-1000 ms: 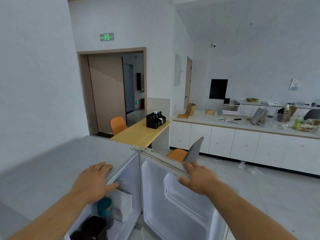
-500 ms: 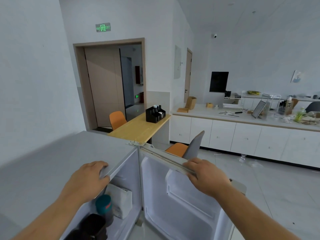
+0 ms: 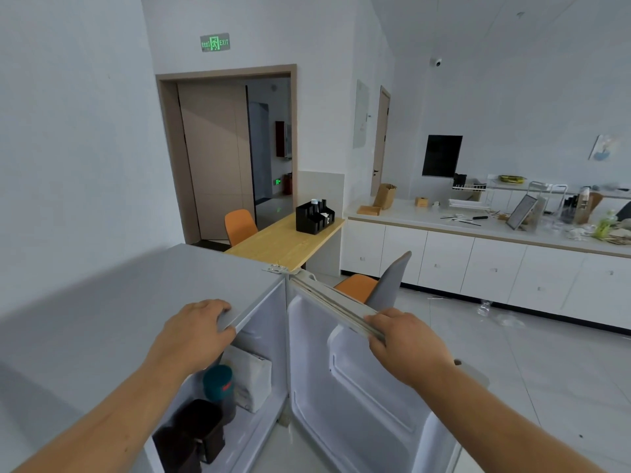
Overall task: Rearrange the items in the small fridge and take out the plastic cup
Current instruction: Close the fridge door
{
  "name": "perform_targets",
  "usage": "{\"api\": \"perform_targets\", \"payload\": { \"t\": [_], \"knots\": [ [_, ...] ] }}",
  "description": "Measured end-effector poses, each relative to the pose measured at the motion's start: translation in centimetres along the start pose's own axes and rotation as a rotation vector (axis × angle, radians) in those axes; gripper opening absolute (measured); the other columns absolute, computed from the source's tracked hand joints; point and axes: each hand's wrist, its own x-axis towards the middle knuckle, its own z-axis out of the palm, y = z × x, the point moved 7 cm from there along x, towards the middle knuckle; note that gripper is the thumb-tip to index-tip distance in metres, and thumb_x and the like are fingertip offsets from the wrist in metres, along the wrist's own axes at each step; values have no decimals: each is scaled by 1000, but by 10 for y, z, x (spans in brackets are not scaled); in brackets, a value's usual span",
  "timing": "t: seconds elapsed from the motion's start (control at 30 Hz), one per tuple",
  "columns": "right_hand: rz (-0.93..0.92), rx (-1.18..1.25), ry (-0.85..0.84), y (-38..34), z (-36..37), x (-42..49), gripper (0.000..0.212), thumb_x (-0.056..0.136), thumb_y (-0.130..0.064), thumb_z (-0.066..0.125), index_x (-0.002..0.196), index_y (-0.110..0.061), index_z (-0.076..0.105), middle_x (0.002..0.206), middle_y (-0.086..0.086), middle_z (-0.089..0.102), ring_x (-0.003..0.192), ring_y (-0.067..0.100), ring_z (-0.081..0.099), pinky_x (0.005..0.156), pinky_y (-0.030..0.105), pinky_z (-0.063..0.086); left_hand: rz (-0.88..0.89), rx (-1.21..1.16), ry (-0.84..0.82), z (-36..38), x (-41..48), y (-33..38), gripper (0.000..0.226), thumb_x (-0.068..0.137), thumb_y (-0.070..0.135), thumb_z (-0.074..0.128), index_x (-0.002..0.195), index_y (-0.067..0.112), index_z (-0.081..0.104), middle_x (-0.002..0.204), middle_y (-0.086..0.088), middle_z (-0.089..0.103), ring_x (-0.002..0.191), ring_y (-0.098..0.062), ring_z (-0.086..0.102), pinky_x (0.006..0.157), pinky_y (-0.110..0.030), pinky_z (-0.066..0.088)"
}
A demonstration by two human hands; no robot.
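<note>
Both hands are on the small fridge (image 3: 102, 319): the left hand (image 3: 191, 336) lies palm down on the front edge of its grey top, fingers curled over the lip, and the right hand (image 3: 406, 346) grips the top edge of the open fridge door (image 3: 358, 397), fingers wrapped around it. Inside the fridge, just below the left hand, stands a teal-topped cup (image 3: 218, 384), which may be the plastic cup, though its material is hard to judge from here. Just beside it toward the door is a white carton-like pack (image 3: 252, 377), and in front of it a dark container (image 3: 194, 431). The door swings out to the right with its white inner liner facing the camera. Beyond the fridge are a wooden table (image 3: 283, 240) carrying a black organiser (image 3: 314, 215), orange chairs, and a long white counter (image 3: 478, 227) with clutter.
</note>
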Motion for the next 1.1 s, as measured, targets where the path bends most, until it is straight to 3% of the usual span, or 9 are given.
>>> {"api": "perform_targets", "payload": {
  "t": [0.2,0.4,0.53,0.73,1.1],
  "knots": [
    [-32,-47,-4,-37,0,-9,37,98,-31,45,132,-27,61,127,-9,59,107,14,54,89,31,52,-6,-14,-10,0,0,-2,51,88,52,55,135,34,54,137,8,60,118,-19,53,96,-40,50],
    [-23,-95,-108,-65,-10,-5,20,91,-27,45,97,-24,64,96,-5,55,83,16,54,70,36,56,-1,-30,-4,-3,-2,0,50,88,51,56,135,32,56,136,6,61,119,-19,54,97,-40,49],
    [-76,-70,-119,-87,-12,-4,20,92,-28,45,88,-21,63,90,-6,52,80,15,55,66,34,52,2,-27,11,-5,-3,2,50,87,50,55,134,31,58,135,6,63,118,-20,55,97,-38,48],
    [-151,53,-63,-125,1,-9,26,97,-46,44,98,-29,64,92,-13,48,82,7,51,64,23,39,15,-4,27,-5,-3,2,52,88,53,55,135,31,58,136,6,62,118,-19,56,98,-38,48],
    [-220,121,-26,-174,18,-5,46,94,-61,31,103,-28,62,94,-9,45,84,9,51,73,29,50,23,-2,44,-4,0,0,54,87,54,53,134,29,59,133,4,64,116,-19,56,96,-38,49]
  ]
}}
